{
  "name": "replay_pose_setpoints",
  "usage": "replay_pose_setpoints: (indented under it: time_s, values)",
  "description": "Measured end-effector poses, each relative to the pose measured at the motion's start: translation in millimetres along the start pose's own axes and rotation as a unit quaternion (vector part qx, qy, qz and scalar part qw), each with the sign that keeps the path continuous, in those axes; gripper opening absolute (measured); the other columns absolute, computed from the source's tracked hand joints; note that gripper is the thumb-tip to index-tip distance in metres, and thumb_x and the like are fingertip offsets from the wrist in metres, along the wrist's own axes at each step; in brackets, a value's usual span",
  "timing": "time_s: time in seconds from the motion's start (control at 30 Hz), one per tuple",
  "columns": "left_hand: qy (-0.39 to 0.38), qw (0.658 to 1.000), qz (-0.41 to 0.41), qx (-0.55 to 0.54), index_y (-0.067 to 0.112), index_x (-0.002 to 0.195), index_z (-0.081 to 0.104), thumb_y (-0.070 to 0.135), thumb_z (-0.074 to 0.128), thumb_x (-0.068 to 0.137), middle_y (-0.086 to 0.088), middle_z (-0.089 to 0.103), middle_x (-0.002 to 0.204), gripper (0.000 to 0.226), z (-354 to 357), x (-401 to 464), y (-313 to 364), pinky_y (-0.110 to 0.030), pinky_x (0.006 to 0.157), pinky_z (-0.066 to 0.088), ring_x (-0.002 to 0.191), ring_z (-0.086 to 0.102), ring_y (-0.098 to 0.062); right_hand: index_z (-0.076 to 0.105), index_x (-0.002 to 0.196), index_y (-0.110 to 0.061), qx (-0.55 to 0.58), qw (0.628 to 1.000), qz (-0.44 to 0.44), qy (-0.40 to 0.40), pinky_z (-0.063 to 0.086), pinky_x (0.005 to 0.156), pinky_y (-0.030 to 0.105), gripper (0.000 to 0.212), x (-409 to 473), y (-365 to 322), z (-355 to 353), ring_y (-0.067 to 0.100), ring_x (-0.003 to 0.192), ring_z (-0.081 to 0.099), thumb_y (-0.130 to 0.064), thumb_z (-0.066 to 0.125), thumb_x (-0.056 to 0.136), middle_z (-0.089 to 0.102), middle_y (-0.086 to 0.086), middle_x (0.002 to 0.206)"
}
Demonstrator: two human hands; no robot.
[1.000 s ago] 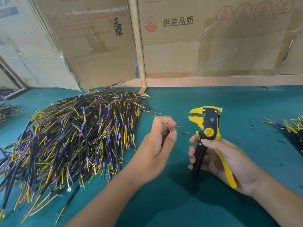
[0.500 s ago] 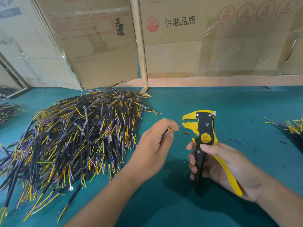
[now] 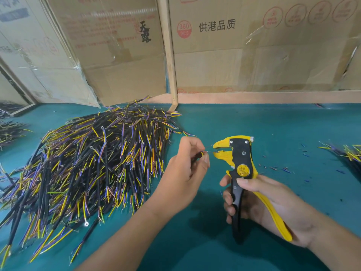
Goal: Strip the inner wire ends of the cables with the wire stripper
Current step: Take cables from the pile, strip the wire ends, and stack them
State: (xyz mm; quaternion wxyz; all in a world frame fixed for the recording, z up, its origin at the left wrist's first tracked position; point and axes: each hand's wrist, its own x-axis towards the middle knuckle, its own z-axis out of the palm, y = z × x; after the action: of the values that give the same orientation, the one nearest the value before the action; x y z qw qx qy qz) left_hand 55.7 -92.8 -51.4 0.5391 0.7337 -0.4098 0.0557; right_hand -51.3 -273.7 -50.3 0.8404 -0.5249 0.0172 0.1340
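teal bench top (image 3: 244, 122), bare stretch between the hands and the wooden rail (image 3: 254, 97) at the back edge; cardboard sheets (image 3: 214, 55) stand behind it. left hand (image 3: 185, 173) raised off the bench, thumb and forefinger pinching one cable (image 3: 201, 154), its thin wire ends pointing right into the parted yellow beak of the wire stripper (image 3: 239, 159). right hand (image 3: 259, 206) curled round both handles, one black, one yellow, tool upright. one stripper. large cable heap (image 3: 88, 163) left of the hands, too many to count; smaller bundle (image 3: 347, 153) at right edge; insulation scraps (image 3: 283, 169) scattered near it.
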Motion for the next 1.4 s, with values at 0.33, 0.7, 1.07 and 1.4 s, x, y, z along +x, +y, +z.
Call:
replay_pose_setpoints:
  time_s: [0.33, 0.7, 1.07, 1.4]
  values:
    - [0.012, 0.999, -0.035, 0.006, 0.030, 0.102, 0.036, 0.014, 0.050, 0.101, 0.001, 0.060, 0.085, 0.021, -1, 2, 0, -0.034, 0.060, 0.042, 0.066, 0.047, -0.025, 0.065, 0.110, 0.001, -0.005, 1.000, -0.003, -0.025, 0.051, 0.076, 0.051, 0.042, 0, 3, 2, 0.035, 0.076, 0.054, -0.029, 0.073, 0.082, 0.054, 0.023, 0.089]
    - [0.001, 0.998, -0.051, 0.024, 0.030, 0.103, 0.036, 0.013, 0.053, 0.100, 0.004, 0.061, 0.087, 0.024, 0, 2, 5, -0.046, 0.069, 0.044, 0.074, 0.052, -0.033, 0.064, 0.107, 0.001, -0.013, 1.000, -0.013, -0.025, 0.051, 0.074, 0.050, 0.040, 0, 5, 3, 0.035, 0.075, 0.053, -0.029, 0.072, 0.083, 0.053, 0.024, 0.088]
    - [-0.006, 0.999, -0.033, 0.004, 0.035, 0.101, 0.035, 0.017, 0.053, 0.097, 0.018, 0.055, 0.082, 0.026, 2, 2, 6, -0.033, 0.062, 0.041, 0.068, 0.045, -0.027, 0.066, 0.088, -0.007, -0.024, 1.000, -0.008, 0.005, 0.049, 0.063, 0.045, 0.036, -2, 4, 12, 0.031, 0.064, 0.047, -0.040, 0.076, 0.077, 0.048, 0.018, 0.075]
    - [-0.022, 0.999, -0.030, -0.021, 0.035, 0.102, 0.035, 0.012, 0.052, 0.098, 0.010, 0.056, 0.080, 0.029, 2, 0, 7, -0.015, 0.056, 0.034, 0.060, 0.037, -0.009, 0.058, 0.078, -0.008, -0.004, 1.000, -0.010, 0.016, 0.043, 0.052, 0.041, 0.042, -4, 3, 16, 0.026, 0.052, 0.036, -0.046, 0.077, 0.077, 0.035, 0.015, 0.065]
